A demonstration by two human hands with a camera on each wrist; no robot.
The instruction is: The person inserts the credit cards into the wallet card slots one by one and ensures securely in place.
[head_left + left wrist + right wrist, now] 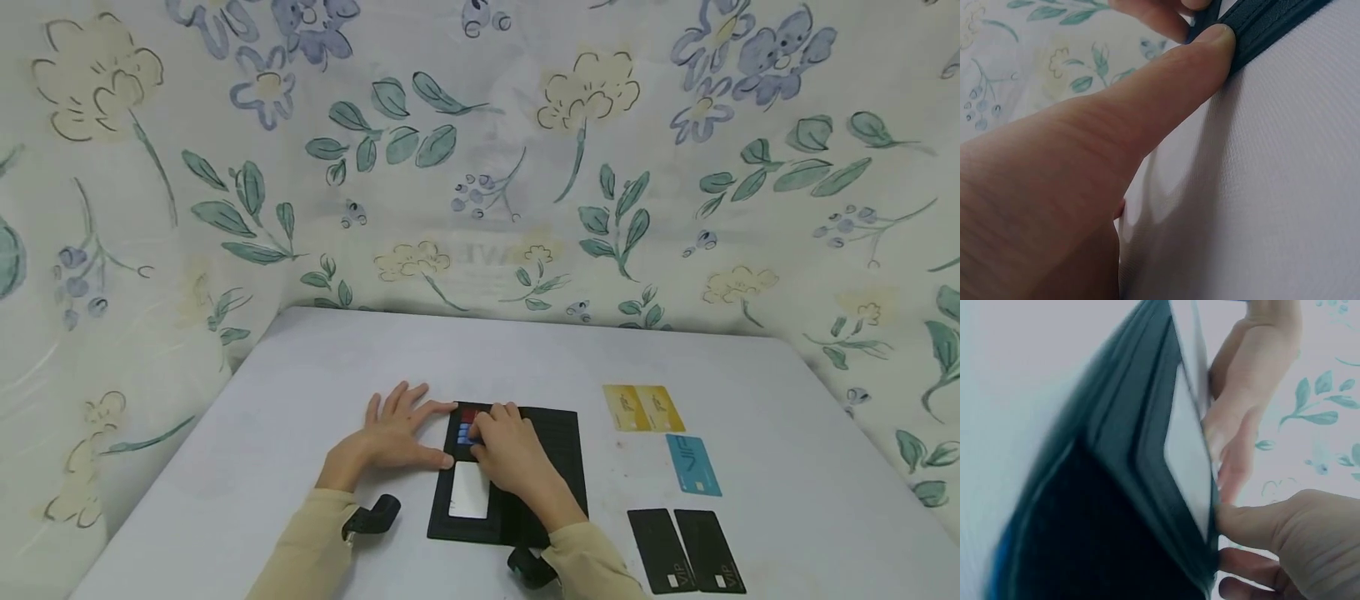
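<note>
A black wallet (pixel 551 467) lies opened flat on the white table, with a white panel (pixel 469 490) in its left half. Above that panel a red and blue card (pixel 464 433) shows partly, the rest covered by my right hand (pixel 513 450). The right fingers are curled at this card; their exact contact is hidden in the head view. My left hand (pixel 393 433) has its fingers spread, index and thumb touching the wallet's left edge. In the left wrist view the thumb (pixel 1179 75) presses on the stitched black edge.
To the wallet's right lie two gold cards (pixel 643 408), a blue VIP card (pixel 693 465) and two black VIP cards (pixel 686 551). A flower-printed curtain (pixel 487 167) hangs behind the table (pixel 300 350). Black wrist cameras (pixel 372 515) sit on both wrists.
</note>
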